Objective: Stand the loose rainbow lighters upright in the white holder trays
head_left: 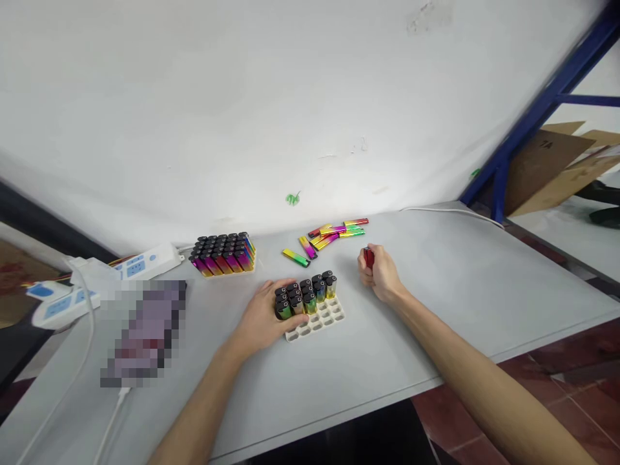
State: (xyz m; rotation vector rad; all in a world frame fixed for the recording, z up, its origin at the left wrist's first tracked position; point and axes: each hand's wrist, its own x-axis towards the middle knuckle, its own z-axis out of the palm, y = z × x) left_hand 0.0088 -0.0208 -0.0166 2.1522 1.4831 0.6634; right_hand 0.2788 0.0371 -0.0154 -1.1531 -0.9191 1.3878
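Observation:
My right hand [378,271] is closed around a red lighter [369,258], held upright just above or on the table; the fingers cover most of it. To its left, a white tray [325,318] of slots is partly filled with upright lighters [309,298] with black tops. My left hand [267,315] grips the tray's left end, thumb across the front and fingers behind the lighters. Several loose shiny lighters [325,240] in yellow, magenta, green and red lie in a heap beyond the tray. A green-yellow lighter [296,258] lies a little apart.
A full tray of upright multicoloured lighters [223,256] stands at the back left near the wall. White power strips [145,261], a pixelated device [145,332] and its cable [113,413] occupy the left side. At right are a blue metal frame [501,181] and cardboard boxes [547,161].

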